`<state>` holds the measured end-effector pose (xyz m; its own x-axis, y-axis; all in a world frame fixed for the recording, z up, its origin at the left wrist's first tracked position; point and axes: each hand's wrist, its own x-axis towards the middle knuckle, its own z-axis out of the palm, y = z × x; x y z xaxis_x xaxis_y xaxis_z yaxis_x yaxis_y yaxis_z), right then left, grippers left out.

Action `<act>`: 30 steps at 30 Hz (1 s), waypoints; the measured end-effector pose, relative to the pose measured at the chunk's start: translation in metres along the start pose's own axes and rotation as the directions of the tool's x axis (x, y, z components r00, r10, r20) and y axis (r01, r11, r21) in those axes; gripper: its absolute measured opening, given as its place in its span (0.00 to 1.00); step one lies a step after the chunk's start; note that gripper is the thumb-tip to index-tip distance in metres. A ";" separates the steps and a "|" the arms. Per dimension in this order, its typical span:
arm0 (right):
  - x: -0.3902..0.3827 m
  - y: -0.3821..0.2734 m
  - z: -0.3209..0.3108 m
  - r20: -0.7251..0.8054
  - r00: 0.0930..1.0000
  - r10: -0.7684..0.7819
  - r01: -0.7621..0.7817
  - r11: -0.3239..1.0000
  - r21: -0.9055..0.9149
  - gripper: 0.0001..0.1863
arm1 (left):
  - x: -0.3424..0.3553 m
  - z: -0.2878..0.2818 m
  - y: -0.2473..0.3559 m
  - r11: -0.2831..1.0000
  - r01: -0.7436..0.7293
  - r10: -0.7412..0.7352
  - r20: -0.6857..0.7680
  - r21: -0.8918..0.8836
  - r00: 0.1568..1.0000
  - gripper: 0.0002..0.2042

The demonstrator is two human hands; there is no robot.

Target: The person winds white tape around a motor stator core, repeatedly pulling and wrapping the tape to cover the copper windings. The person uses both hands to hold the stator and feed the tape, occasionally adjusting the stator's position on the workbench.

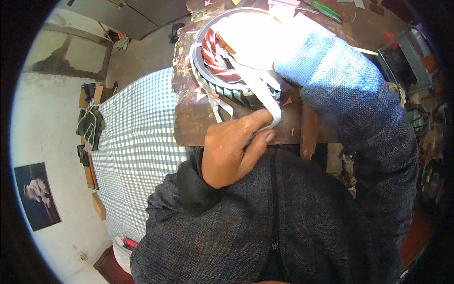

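On the worn brown table point(187, 125) in front of me lies a round grey metal ring point(201, 71) that looks like a motor stator. Thick reddish coil windings point(220, 64) with pale stripes curve along its inside. A white flat tape point(275, 106) runs from the ring to my left hand point(229, 149), which pinches it near the table's front edge. Another loop of tape hangs at the ring's left side. My right hand point(265, 40) reaches over the ring's far right part. Strong light washes out its fingers, so their grip does not show.
Pink paper scraps point(312, 24) and a green-handled tool point(327, 11) lie at the table's far side. A checked cloth point(137, 132) covers a broad surface to the left. On the right stands a metal frame point(406, 42). A brown wooden piece point(309, 130) is beside my right sleeve.
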<state>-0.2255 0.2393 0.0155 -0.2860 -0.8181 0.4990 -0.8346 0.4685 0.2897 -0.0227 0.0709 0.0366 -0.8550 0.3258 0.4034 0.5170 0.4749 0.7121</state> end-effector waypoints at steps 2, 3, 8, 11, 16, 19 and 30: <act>-0.002 0.002 -0.002 -0.002 1.000 0.003 -0.003 1.000 -0.001 0.24 | 0.006 0.001 0.000 0.999 -0.041 0.041 -0.041 0.008 0.998 0.16; -0.003 0.003 -0.004 -0.002 1.000 0.008 -0.008 1.000 0.008 0.24 | 0.008 0.001 0.000 0.997 -0.066 0.068 -0.052 0.039 0.996 0.16; -0.005 0.005 -0.014 0.007 1.000 0.001 -0.002 1.000 0.025 0.23 | 0.015 -0.001 -0.009 0.997 -0.076 0.079 -0.125 0.031 0.989 0.15; -0.006 -0.001 -0.018 0.010 1.000 0.001 -0.001 0.999 0.037 0.23 | 0.017 -0.003 -0.019 1.000 -0.018 0.018 -0.138 0.000 0.990 0.14; 0.000 -0.013 0.000 0.034 0.999 -0.026 0.027 0.999 -0.026 0.22 | 0.021 -0.002 -0.031 0.991 0.022 -0.042 -0.153 -0.129 0.987 0.11; 0.009 -0.007 0.018 0.054 0.996 -0.074 0.078 0.994 -0.077 0.22 | 0.023 0.000 -0.032 0.992 0.025 -0.045 -0.160 -0.123 0.986 0.11; 0.026 0.022 -0.066 0.166 0.980 -0.112 -0.088 0.505 0.859 0.18 | 0.022 0.002 -0.027 0.989 0.086 -0.106 -0.172 -0.123 0.979 0.08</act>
<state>-0.2199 0.2503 0.0884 -0.2646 -0.9095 0.3207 -0.8008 0.0219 -0.5985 -0.0551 0.0670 0.0255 -0.8993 0.1275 0.4183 0.4327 0.3973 0.8092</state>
